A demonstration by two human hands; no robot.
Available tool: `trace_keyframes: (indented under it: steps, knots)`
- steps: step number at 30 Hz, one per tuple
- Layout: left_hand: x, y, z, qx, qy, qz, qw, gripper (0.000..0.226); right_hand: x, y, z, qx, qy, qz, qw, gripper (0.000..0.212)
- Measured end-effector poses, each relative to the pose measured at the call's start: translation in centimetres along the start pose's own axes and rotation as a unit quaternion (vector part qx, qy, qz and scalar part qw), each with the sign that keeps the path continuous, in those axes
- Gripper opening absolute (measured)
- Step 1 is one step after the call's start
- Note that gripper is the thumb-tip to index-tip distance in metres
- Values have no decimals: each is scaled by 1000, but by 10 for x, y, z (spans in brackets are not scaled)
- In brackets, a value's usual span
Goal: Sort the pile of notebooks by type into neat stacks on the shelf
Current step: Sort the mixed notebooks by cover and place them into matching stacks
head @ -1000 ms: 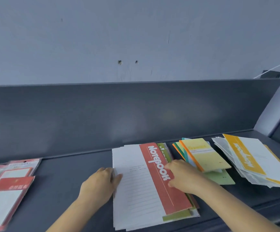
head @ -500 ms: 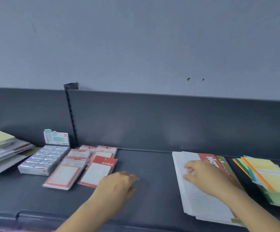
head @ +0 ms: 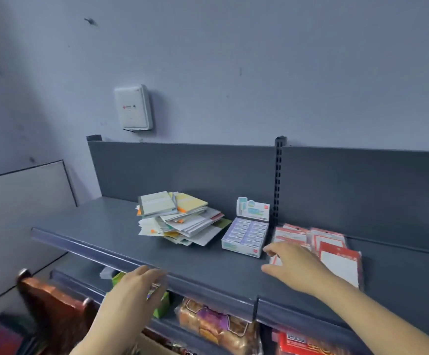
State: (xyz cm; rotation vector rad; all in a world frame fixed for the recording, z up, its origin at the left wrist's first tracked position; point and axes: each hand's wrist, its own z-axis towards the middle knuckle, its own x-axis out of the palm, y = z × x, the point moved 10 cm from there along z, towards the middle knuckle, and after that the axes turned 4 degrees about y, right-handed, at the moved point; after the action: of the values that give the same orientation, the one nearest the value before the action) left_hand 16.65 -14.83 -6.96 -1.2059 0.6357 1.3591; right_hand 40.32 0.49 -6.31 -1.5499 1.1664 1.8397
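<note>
The pile of notebooks point(head: 182, 219) lies in a loose, fanned heap toward the back of the grey shelf point(head: 110, 237), left of centre, its covers slanting every way (pale yellow and grey-green on top, white sheets poking out below). Neither of your hands touches it.

Your left hand point(head: 137, 290) hangs in front of the shelf's front lip, fingers stretched out and holding nothing; it is blurred. Your right hand point(head: 296, 266) is over the shelf further right, palm down, fingers loosely spread and empty. Its fingertips are near the display box of erasers point(head: 245, 235), and it covers part of the red-bordered packets point(head: 336, 252). You cannot tell whether it rests on the surface.

The eraser box sits just beside the pile, on its right. A white box point(head: 134, 107) is fixed to the wall above. On the shelf below lies a bag of bread point(head: 216, 326).
</note>
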Motion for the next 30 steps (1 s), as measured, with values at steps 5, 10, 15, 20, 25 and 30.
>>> trace_keyframes:
  steps: [5,10,15,20,25,30]
  knots:
    - [-14,67,-9,-64,-8,-43,997,26,15,63,39,-37,13,5,999,46]
    - [-13,98,6,-80,-16,-76,994,37,26,97,82,-70,16,29,997,52]
    - [-8,121,44,-116,-18,-141,983,53,28,99,143,-76,19,61,995,49]
    - [3,154,104,-194,-56,-264,943,58,27,93,224,-65,19,118,991,48]
    - [41,186,158,-320,-55,-471,820,62,45,86,292,-38,49,160,985,67]
    - [78,196,194,-366,-3,-512,777,73,65,89,328,-27,96,174,980,73]
